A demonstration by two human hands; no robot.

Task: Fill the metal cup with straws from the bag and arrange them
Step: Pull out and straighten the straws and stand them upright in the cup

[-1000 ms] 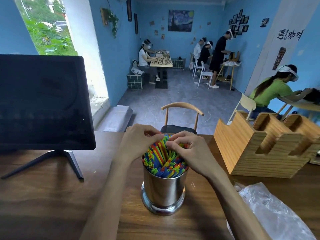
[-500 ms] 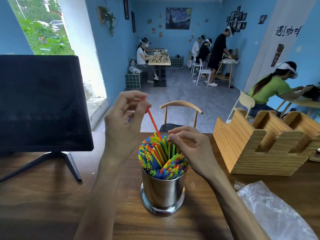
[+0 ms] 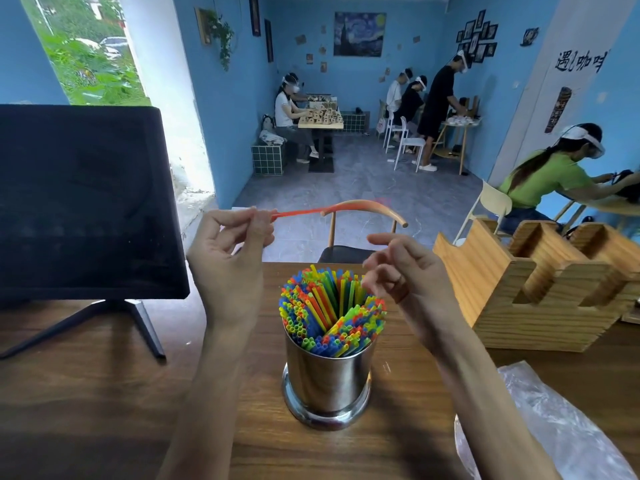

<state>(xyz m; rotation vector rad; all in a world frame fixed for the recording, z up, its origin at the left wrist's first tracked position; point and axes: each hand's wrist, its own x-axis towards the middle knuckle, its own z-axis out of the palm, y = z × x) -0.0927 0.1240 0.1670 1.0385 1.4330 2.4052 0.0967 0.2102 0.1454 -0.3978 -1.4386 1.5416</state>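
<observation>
The metal cup (image 3: 328, 379) stands upright on the wooden table (image 3: 86, 393), packed with coloured straws (image 3: 330, 306). My left hand (image 3: 228, 261) pinches one red straw (image 3: 298, 213) held level above the cup; its far end blurs against the chair. My right hand (image 3: 405, 275) hovers beside the straws, fingers relaxed, holding nothing. The plastic bag (image 3: 554, 427) lies at right.

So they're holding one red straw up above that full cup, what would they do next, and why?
Probably lower the red straw back into the metal cup, likely into the dip among the straws. The left hand pinches it sideways in the air, clear of the bundle, and the right hand hovers empty over the rim, ready to guide it.
</observation>
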